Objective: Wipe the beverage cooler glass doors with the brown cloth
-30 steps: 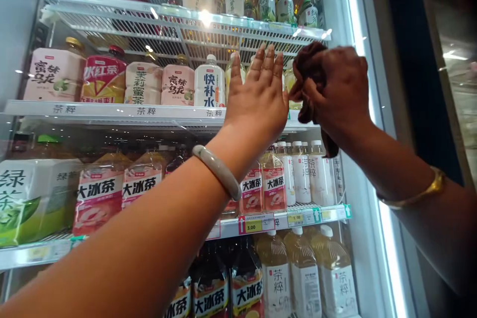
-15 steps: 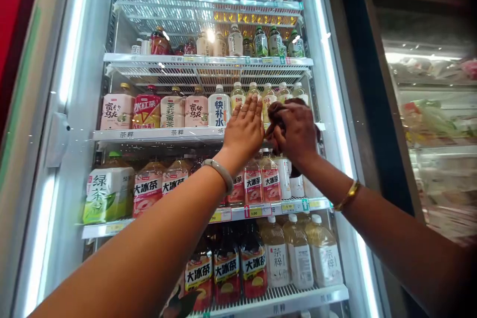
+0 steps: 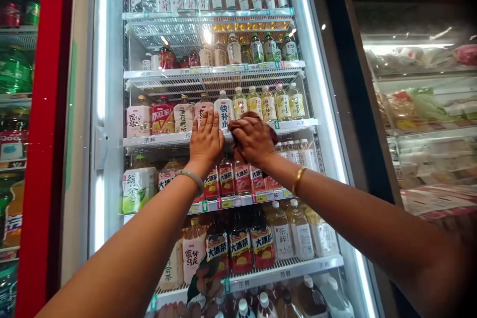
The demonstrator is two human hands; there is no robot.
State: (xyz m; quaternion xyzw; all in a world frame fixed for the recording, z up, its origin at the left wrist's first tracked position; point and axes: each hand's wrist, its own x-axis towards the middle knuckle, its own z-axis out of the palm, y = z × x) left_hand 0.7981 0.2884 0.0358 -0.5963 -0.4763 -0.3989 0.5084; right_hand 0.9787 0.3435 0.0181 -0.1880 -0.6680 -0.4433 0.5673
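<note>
My left hand (image 3: pixel 206 141) lies flat against the glass door (image 3: pixel 164 92) of a tall drinks cooler, its fingers stretched upward. A grey-green bangle (image 3: pixel 191 180) circles that wrist. Just beside it, my right hand (image 3: pixel 253 141) grips a dark reddish-brown cloth (image 3: pixel 271 131), bunched up and pressed to the same glass. A gold bracelet (image 3: pixel 298 181) is on the right wrist. Most of the cloth is hidden under the fingers. Behind the glass, a white-labelled bottle (image 3: pixel 223 109) stands on the middle shelf, close to both hands.
Several shelves of bottled drinks fill the cooler, including dark iced-tea bottles (image 3: pixel 240 246) low down. Bright light strips (image 3: pixel 323 79) run along the cooler's sides. To the left is a red-framed cooler (image 3: pixel 52 109); packaged food sits in a display case (image 3: pixel 421 109) at right.
Both hands have shifted left across the glass, the right one taking the cloth with it. The view has turned left, bringing the red-framed cooler into sight.
</note>
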